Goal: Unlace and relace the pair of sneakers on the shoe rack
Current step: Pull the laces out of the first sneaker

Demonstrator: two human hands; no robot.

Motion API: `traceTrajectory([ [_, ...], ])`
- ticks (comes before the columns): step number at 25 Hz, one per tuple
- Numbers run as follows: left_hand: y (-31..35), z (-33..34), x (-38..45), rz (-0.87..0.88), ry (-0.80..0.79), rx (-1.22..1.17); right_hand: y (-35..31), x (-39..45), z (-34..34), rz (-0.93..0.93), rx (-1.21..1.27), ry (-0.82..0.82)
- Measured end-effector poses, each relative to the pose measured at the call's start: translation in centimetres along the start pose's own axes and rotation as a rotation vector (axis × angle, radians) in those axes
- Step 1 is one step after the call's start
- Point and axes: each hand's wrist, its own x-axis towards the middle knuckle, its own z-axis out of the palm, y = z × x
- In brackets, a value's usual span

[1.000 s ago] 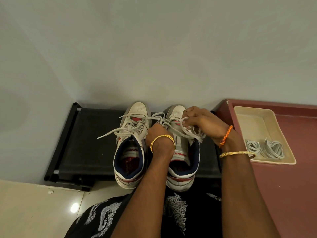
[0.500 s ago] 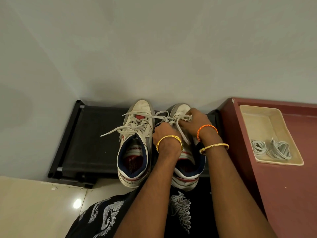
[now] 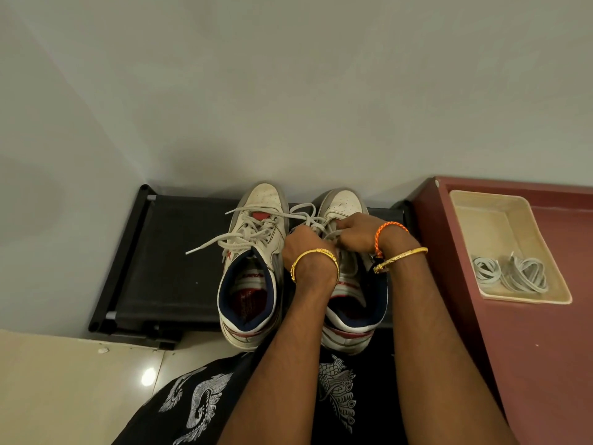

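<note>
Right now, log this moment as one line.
stage: working laces | left hand: on right sneaker laces | right hand: same | left sneaker: laced, untouched | spare laces: in tray

A low black shoe rack (image 3: pixel 179 271) stands on the pale tiled floor (image 3: pixel 64 390), pushed into the corner of the walls. On its dark top sit two white sneakers side by side, toes toward the wall: the left sneaker (image 3: pixel 253 268) with loose laces trailing over the rack, and the right sneaker (image 3: pixel 349 303) just beside it. To the right a reddish-brown bench (image 3: pixel 545 348) carries a cream tray (image 3: pixel 481 207), in which two coiled grey laces (image 3: pixel 513 274) lie
</note>
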Motion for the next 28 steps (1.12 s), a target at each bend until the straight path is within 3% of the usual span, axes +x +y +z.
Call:
traceTrajectory([
  [3,0.0,0.0,-0.2,-0.014,0.007,-0.010,0.5,-1.6,-1.1,-0.038,-0.086,-0.069],
  [6,0.1,0.0,-0.2,-0.015,-0.005,-0.004,1.2,-3.7,-2.4,-0.117,0.162,-0.097],
  [11,0.1,-0.2,-0.3,-0.010,0.000,0.017,0.7,-7.1,-3.6,-0.449,0.638,-0.003],
  [13,0.0,-0.3,-0.2,-0.010,-0.004,0.018,0.4,-7.3,-3.8,-0.461,0.732,0.054],
  [16,-0.1,-0.2,0.1,-0.010,0.004,0.006,0.5,-4.8,-2.8,-0.203,0.550,0.459],
  [18,-0.1,-0.2,0.1,-0.003,0.008,0.013,0.9,-2.3,-1.2,-0.046,0.420,0.588],
  [21,0.0,-0.1,0.1,0.008,0.006,0.031,1.3,0.8,1.3,0.083,0.249,0.436],
  [24,0.1,-0.1,0.2,0.014,0.003,0.035,0.2,2.2,2.0,0.093,0.030,0.400],
  [28,0.0,-0.1,0.2,0.010,0.000,0.025,-0.5,2.3,2.2,0.083,0.015,0.352],
])
